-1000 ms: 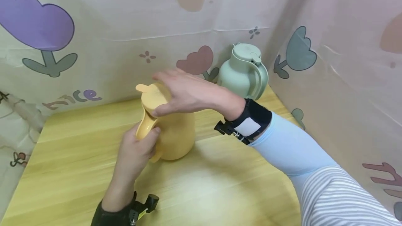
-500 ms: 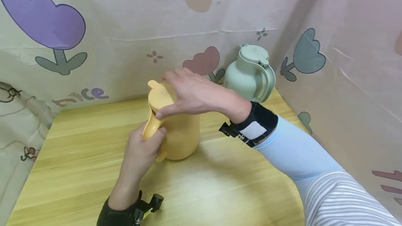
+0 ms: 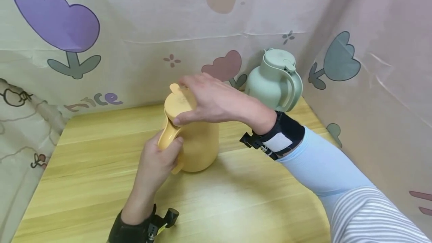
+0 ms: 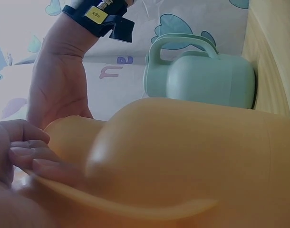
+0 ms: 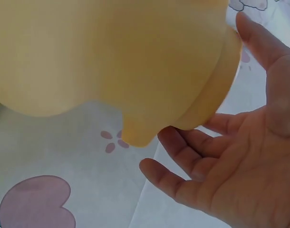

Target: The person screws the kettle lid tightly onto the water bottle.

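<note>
A yellow thermos jug (image 3: 200, 149) stands on the wooden table. My left hand (image 3: 156, 160) grips its handle (image 3: 167, 135), the thumb lying over the near side. From above, my right hand (image 3: 214, 98) holds the round lid (image 3: 179, 104), thumb at the near edge and fingers round the far edge. A small tab sticks out of the lid towards the back. In the right wrist view, the thumb and fingertips sit at opposite sides of the lid's rim (image 5: 216, 92). The left wrist view shows curled fingers (image 4: 50, 166) at the handle beside the jug's body.
A pale green thermos jug (image 3: 266, 85) stands at the back right corner of the table (image 3: 101, 168). Curtains printed with flowers (image 3: 145, 63) hang close behind the table and along its right side.
The lid has turned clockwise as seen from above, its tab swinging from the left towards the back under my right hand. My left hand keeps its hold on the handle. The view has shifted slightly.
</note>
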